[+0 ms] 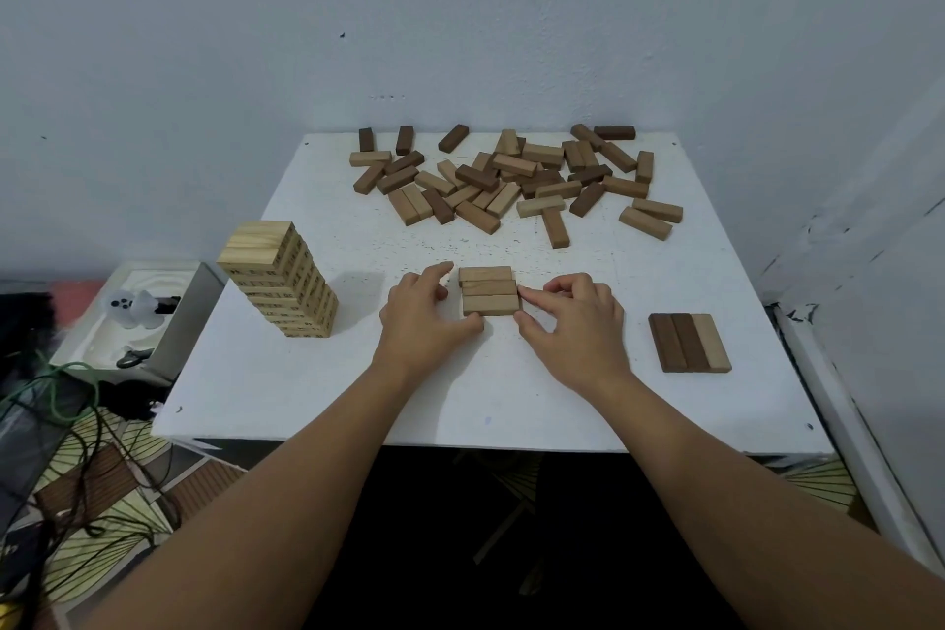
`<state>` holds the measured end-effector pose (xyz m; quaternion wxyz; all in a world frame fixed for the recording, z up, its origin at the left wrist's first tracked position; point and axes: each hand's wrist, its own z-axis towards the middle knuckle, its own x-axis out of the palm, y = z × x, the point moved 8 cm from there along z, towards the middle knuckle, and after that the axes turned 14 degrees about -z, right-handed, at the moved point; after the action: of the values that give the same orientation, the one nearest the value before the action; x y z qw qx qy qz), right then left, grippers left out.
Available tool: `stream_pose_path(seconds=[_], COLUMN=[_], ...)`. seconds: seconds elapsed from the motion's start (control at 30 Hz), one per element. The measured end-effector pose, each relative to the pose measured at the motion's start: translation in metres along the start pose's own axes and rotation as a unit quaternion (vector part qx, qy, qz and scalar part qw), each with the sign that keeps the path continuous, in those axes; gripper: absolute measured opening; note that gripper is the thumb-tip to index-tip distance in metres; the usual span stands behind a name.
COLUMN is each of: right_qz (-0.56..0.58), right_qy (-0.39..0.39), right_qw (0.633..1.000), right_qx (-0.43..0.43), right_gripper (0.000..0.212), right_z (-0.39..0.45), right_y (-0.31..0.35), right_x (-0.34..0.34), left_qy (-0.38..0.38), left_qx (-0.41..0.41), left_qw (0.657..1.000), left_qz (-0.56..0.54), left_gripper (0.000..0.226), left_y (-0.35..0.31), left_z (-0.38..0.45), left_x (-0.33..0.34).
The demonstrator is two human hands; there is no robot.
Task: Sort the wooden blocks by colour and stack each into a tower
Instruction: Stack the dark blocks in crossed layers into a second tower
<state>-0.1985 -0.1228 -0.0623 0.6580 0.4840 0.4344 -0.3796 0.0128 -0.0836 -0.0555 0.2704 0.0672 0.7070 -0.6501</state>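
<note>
Three mid-brown blocks [489, 291] lie side by side as a flat row at the middle of the white table [327, 373]. My left hand [424, 317] curls round the row's left end, with its thumb on the front edge. My right hand [572, 322] holds the right end, index fingertip and thumb on it. A tall tower of pale blocks [280, 279] stands at the left. At the right lies a flat row of two dark blocks and one lighter block [689, 342]. A loose pile of mixed brown blocks [511, 179] covers the back of the table.
A wall runs close behind and to the right of the table. Left of the table, lower down, an open box [148, 317] holds small items. Cables [66, 404] trail over the patterned floor.
</note>
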Motion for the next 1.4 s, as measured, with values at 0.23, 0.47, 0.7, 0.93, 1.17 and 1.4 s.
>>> stream_pose_path(seconds=[0.23, 0.47, 0.7, 0.93, 1.17, 1.4], right_qz=[0.000, 0.004, 0.043, 0.045, 0.023, 0.014], right_qy=[0.005, 0.007, -0.013, -0.018, -0.009, -0.008], right_qw=[1.000, 1.000, 0.999, 0.999, 1.000, 1.000], right_qx=[-0.005, -0.003, 0.010, 0.005, 0.002, -0.001], right_gripper=[0.039, 0.040, 0.024, 0.021, 0.036, 0.037], right_z=[0.001, 0.000, -0.001, -0.001, 0.001, 0.000], right_y=[0.001, 0.001, -0.002, -0.001, 0.000, 0.000], right_x=[0.000, 0.000, -0.004, -0.004, -0.003, -0.002], left_qy=[0.030, 0.025, 0.004, 0.008, 0.000, 0.005], left_qx=[-0.003, -0.006, -0.001, 0.013, 0.001, 0.013], left_qw=[1.000, 0.999, 0.998, 0.998, 0.998, 0.998], left_qz=[0.006, -0.025, -0.067, -0.058, -0.058, -0.055], left_gripper=[0.074, 0.077, 0.071, 0.059, 0.062, 0.052], left_y=[0.003, -0.003, -0.004, -0.008, -0.004, -0.009], left_z=[0.009, 0.006, 0.002, 0.001, 0.002, 0.001], left_x=[0.002, -0.001, -0.006, -0.005, -0.006, -0.006])
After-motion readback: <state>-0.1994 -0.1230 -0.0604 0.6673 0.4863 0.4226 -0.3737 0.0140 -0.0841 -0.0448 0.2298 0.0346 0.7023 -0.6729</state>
